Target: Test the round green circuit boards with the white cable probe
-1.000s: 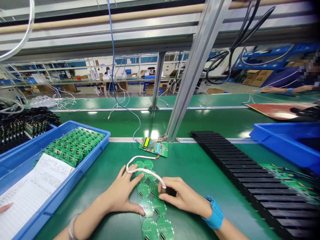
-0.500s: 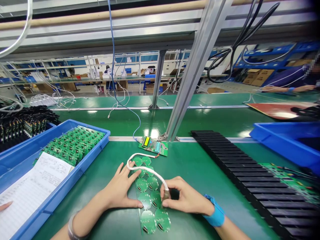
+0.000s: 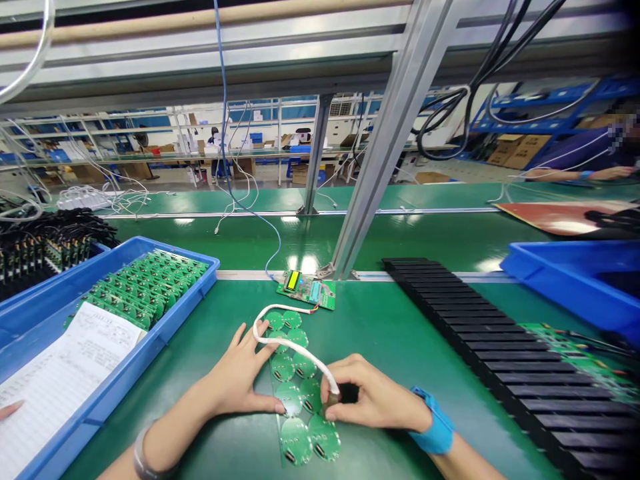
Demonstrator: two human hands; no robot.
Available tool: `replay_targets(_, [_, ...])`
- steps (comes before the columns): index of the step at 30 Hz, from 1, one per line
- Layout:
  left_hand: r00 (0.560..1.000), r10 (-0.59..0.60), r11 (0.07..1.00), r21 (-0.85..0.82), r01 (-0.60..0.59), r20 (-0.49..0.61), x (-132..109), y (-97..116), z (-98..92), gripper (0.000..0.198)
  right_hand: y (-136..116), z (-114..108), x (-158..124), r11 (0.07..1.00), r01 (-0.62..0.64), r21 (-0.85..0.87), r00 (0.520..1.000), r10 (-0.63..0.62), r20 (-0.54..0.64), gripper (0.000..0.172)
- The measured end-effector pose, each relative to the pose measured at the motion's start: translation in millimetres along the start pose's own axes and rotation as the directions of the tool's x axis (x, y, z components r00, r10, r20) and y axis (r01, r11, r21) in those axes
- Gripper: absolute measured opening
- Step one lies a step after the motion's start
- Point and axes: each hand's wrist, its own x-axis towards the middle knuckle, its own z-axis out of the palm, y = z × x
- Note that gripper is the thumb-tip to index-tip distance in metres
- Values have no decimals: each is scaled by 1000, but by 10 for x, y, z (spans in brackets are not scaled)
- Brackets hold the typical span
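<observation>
A panel of round green circuit boards (image 3: 296, 441), joined in two columns, lies on the green table. My left hand (image 3: 241, 373) rests with fingers spread along the panel's left side, its thumb and fingertips on the boards. Between the thumb and fingers of my right hand (image 3: 367, 393) is a brownish probe (image 3: 331, 401), held down on a board in the right column; its tip is hidden. A white sleeved cable (image 3: 295, 345) runs from the probe to a small circuit board with a lit yellow-green display (image 3: 293, 281).
At left a blue tray (image 3: 213, 261) holds stacked green boards (image 3: 145, 283) and a paper sheet (image 3: 70, 373); a finger shows at the left edge. A long black slotted rack (image 3: 480, 347) and another blue bin (image 3: 560, 260) are at right. A metal post (image 3: 375, 147) rises behind the display board.
The view has shifted very slightly. My right hand and the probe sit a little lower on the panel; my left hand holds the same place.
</observation>
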Motion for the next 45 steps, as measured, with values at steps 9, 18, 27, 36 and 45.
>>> replay_targets(9, [1000, 20, 1000, 17, -20, -4, -11, -8, 23, 107, -21, -17, -5, 996, 36, -78, 998, -32, 46, 12])
replay_targets(18, [1000, 14, 1000, 23, -14, 6, -7, -16, 23, 110, -90, -8, -13, 993, 19, -115, 997, -10, 78, 6])
replay_targets(27, [1000, 9, 1000, 19, -9, 14, -2, -15, 12, 110, -118, 3, 0, 992, 3, -129, 998, 5, 66, 8])
replay_targets(36, [1000, 25, 1000, 4, -25, -9, -7, -31, 43, 107, -44, 37, -3, 995, 18, -100, 998, -12, 54, 8])
replay_targets(45, [997, 57, 998, -7, -57, -43, -21, -46, 72, 107, -28, 42, 21, 996, 32, -80, 999, -28, 45, 10])
